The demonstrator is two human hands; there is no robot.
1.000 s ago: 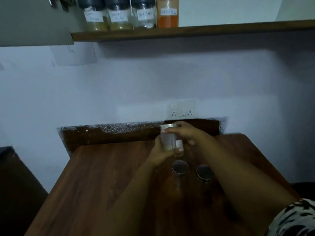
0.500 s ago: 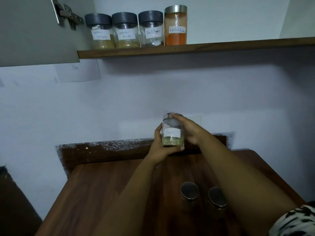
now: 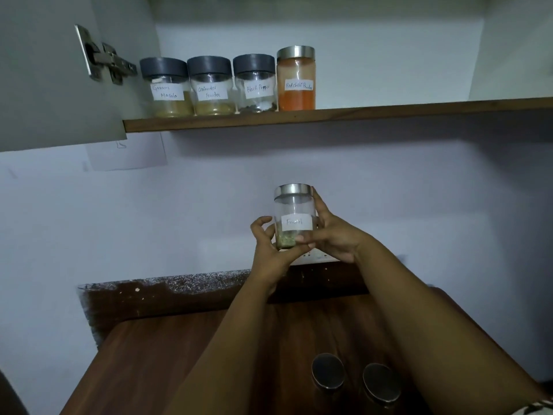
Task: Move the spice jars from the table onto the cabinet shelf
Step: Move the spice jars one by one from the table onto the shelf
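Holding the jar [image 3: 294, 218] upright above the bench [image 3: 167, 354], both hands clamp it: left hand [image 3: 270, 250] low, right hand [image 3: 332, 235] beside. It should go on the shelf [image 3: 389, 110] right of the red jar [image 3: 296, 79].

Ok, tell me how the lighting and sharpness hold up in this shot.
Head view: dim overall, the table nearly black; shelf labels readable; held jar sharp, its lid glinting; the two table jars murky; wide-angle bend along the edges.
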